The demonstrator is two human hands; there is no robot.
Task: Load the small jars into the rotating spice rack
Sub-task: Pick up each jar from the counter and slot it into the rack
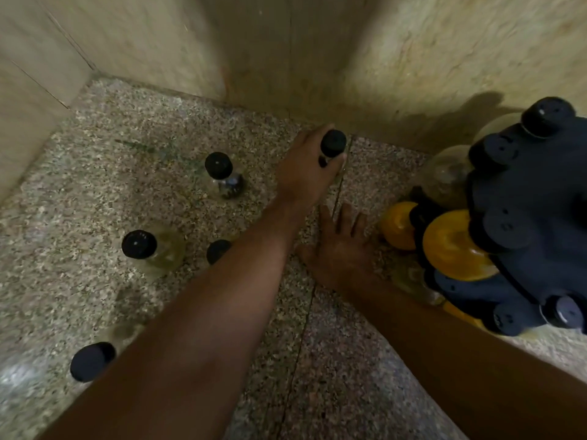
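Speckled granite desk (95, 192) in a corner, beige tiled walls (413, 58) across the top of the frame. Left hand (305, 173) stretched to the upper centre, fingers (317, 133) wrapped around a small black-capped jar (333, 144), cap poking out above the grip, glass body mostly hidden; whether lifted or touching the desk, hard to tell. Right hand (341, 249) lower and just right of centre, palm down, flat on the desk, fingers (327, 217) spread wide, holding nothing, close beside the rack without clear contact.

Rotating spice rack (514, 223) at the right edge, dark blue-black, seen from above and tilted by the wide lens. Black-capped jars already seated around its tiers, one at the top right (548, 117) and one at the lower right (567, 311). Two jars with orange-yellow contents (451, 246) on the rack's lower left side, a clear jar (448, 173) just above them.

Loose jars, all upright, left of the arms: one at upper centre-left (219, 168), well apart from the held jar; one at mid-left (139, 244); one partly behind the left forearm (217, 250); one at the lower left (92, 360). Picture soft and dim, labels unreadable.
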